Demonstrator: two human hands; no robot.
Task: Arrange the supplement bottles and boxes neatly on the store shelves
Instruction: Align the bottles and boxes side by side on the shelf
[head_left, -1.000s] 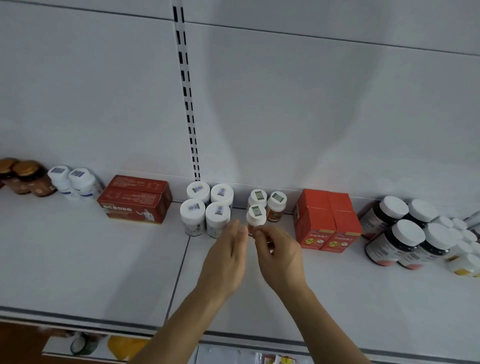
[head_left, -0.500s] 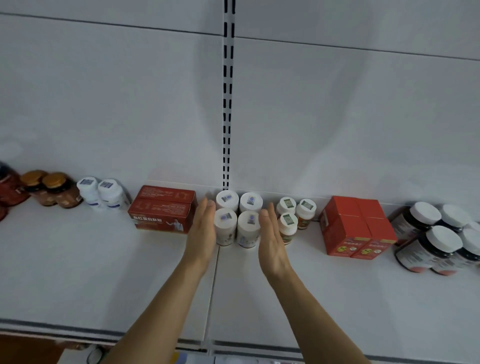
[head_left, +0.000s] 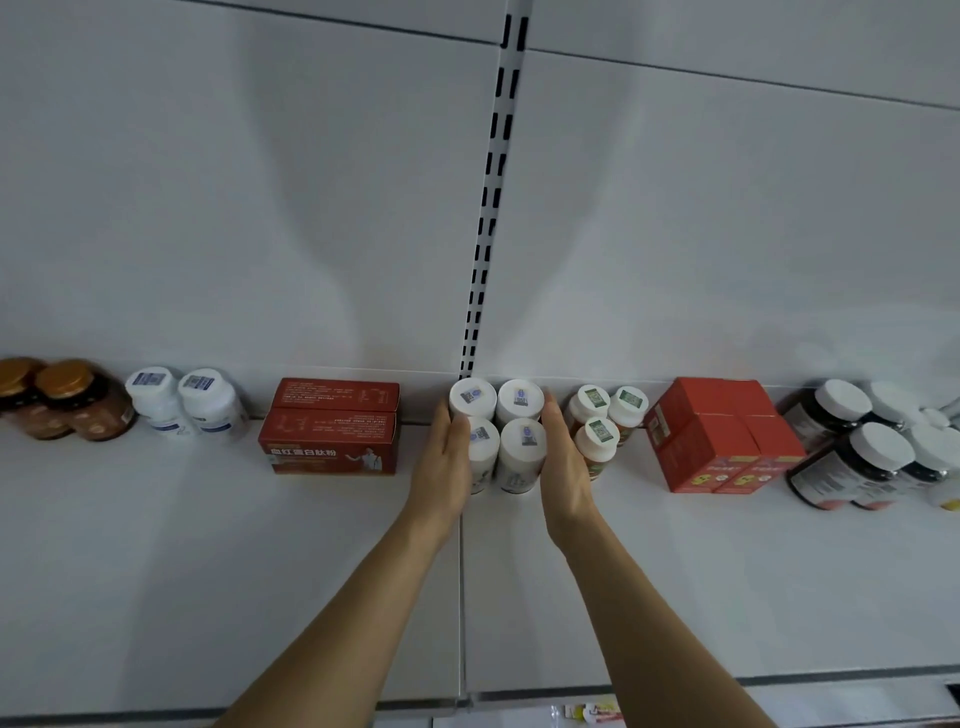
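Several white bottles with white caps (head_left: 521, 401) stand in a tight two-by-two block at the back of the white shelf (head_left: 208, 571). My left hand (head_left: 441, 467) lies flat against the block's left side. My right hand (head_left: 563, 467) lies flat against its right side. Both palms face inward with fingers straight and together, touching the bottles. Just right of my right hand stand three small orange bottles with green-labelled caps (head_left: 602, 436), partly hidden by it.
Left of the block lies a stack of two long red boxes (head_left: 332, 431), then two white bottles (head_left: 187, 400) and amber jars (head_left: 67, 400). To the right are square red boxes (head_left: 717, 441) and dark white-capped bottles (head_left: 857, 457). A slotted upright (head_left: 493, 208) runs up the back wall.
My hands left the small orange bottle, moved left to either side of the white bottle block, and closed in until they press against it. The view shifted left.
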